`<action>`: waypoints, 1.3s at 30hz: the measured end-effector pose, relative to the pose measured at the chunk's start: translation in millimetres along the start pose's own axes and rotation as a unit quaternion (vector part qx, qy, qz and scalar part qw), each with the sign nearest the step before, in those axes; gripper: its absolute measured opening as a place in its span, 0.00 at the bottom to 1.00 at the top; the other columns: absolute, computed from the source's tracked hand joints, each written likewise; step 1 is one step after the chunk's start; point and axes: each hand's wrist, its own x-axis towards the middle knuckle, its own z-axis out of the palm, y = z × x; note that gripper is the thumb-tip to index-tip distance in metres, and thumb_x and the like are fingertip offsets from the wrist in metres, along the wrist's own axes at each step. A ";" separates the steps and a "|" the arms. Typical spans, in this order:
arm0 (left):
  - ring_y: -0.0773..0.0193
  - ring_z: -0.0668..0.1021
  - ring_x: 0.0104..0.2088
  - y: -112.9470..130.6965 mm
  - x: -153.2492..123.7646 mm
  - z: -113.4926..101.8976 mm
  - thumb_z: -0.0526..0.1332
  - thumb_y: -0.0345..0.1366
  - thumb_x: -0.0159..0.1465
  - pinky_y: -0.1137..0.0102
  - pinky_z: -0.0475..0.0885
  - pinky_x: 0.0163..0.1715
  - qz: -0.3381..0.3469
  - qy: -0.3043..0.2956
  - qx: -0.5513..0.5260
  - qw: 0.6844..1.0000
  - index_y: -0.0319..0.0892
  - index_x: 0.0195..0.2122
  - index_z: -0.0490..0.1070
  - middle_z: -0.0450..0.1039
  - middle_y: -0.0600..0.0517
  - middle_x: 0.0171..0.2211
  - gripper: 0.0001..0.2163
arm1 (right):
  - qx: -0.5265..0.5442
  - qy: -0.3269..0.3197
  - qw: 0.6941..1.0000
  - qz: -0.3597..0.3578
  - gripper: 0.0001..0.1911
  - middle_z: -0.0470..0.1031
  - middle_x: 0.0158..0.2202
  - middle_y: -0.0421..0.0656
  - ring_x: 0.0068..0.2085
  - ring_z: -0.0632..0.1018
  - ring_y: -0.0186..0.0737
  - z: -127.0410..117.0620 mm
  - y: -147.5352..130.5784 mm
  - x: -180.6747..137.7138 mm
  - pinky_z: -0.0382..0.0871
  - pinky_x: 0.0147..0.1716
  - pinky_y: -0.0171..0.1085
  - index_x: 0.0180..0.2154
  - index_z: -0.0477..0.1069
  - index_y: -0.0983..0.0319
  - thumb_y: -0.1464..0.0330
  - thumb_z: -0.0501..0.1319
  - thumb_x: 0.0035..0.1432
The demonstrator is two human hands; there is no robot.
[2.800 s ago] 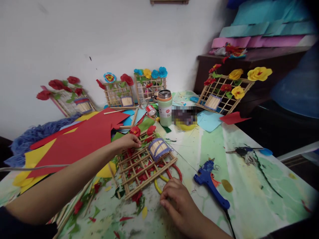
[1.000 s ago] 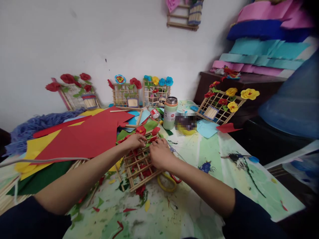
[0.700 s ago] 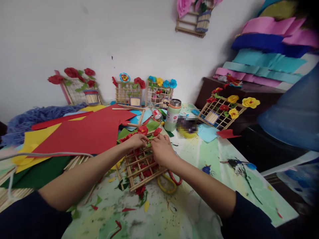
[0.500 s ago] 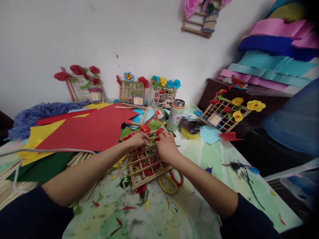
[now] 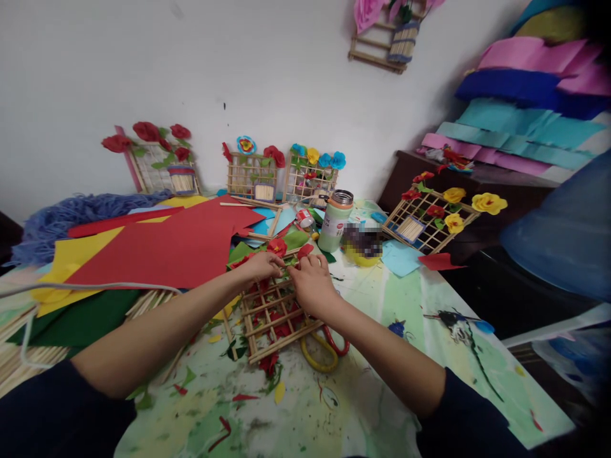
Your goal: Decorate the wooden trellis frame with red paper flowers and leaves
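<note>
A small bamboo-stick lattice (image 5: 285,342) lies on the table before me, with red paper scraps and green leaves showing through its openings. My left hand (image 5: 262,266) is at its far edge, fingers closed in a pinch; what is between them is too small to make out. Beside it, my right hand (image 5: 312,286) rests over the lattice's far right part, fingers bent together near the left fingertips, their grip hidden. Red paper flowers (image 5: 277,247) sit just beyond both hands. Scissors with yellow and red handles (image 5: 321,367) lie partly beneath the lattice's right side.
Red paper sheets (image 5: 176,245) and blue yarn (image 5: 81,216) cover the left. An uncapped green bottle (image 5: 334,222) stands beyond my right hand. Finished flower lattices (image 5: 252,175) lean on the wall, another (image 5: 424,219) at right. Paper scraps (image 5: 245,398) litter the near table.
My right hand has shifted slightly left, bringing its fingers closer to the left hand's. The left hand stays nearly in place, and the view has moved a little.
</note>
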 end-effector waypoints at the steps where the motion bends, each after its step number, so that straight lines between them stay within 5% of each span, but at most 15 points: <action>1: 0.62 0.74 0.28 0.1 0.6 1.0 0.64 0.32 0.43 0.71 0.67 0.27 0.003 0.002 0.008 1.000 0.40 0.30 0.76 0.74 0.54 0.22 0.11 | -0.001 -0.002 1.000 0.000 0.17 0.69 0.47 0.51 0.52 0.63 0.50 1.0 -0.2 1.0 0.43 0.57 0.49 0.49 0.72 0.59 0.70 0.52 0.62; 15: 0.59 0.76 0.31 -4.7 6.2 1.2 0.62 0.31 0.42 0.71 0.68 0.30 0.024 -0.010 0.014 1.000 0.43 0.25 0.76 0.75 0.54 0.23 0.08 | -0.039 0.030 0.996 -0.068 0.14 0.70 0.50 0.51 0.56 0.62 0.51 15.4 -0.5 15.1 0.41 0.61 0.51 0.45 0.75 0.63 0.71 0.53 0.62; 24: 0.62 0.72 0.23 -6.2 10.3 3.3 0.61 0.30 0.40 0.71 0.65 0.25 0.005 -0.045 0.013 0.999 0.41 0.25 0.73 0.70 0.55 0.17 0.09 | -0.039 0.060 0.993 -0.089 0.15 0.70 0.50 0.53 0.55 0.63 0.52 30.2 0.4 23.3 0.43 0.61 0.52 0.47 0.73 0.66 0.72 0.53 0.62; 30: 0.60 0.73 0.28 -0.9 2.4 -0.1 0.62 0.36 0.42 0.71 0.65 0.27 0.020 -0.045 0.016 0.999 0.41 0.26 0.75 0.73 0.54 0.22 0.09 | -0.030 0.093 0.990 -0.101 0.13 0.70 0.47 0.51 0.53 0.63 0.50 15.4 1.1 10.2 0.47 0.58 0.50 0.44 0.73 0.64 0.72 0.52 0.63; 39: 0.61 0.73 0.29 6.6 -4.4 -5.8 0.64 0.34 0.39 0.71 0.65 0.29 -0.026 -0.068 -0.061 0.996 0.41 0.30 0.73 0.72 0.55 0.22 0.14 | 0.007 0.013 0.994 -0.109 0.11 0.72 0.38 0.50 0.45 0.66 0.48 7.2 -10.6 -13.4 0.56 0.46 0.46 0.38 0.73 0.66 0.73 0.52 0.62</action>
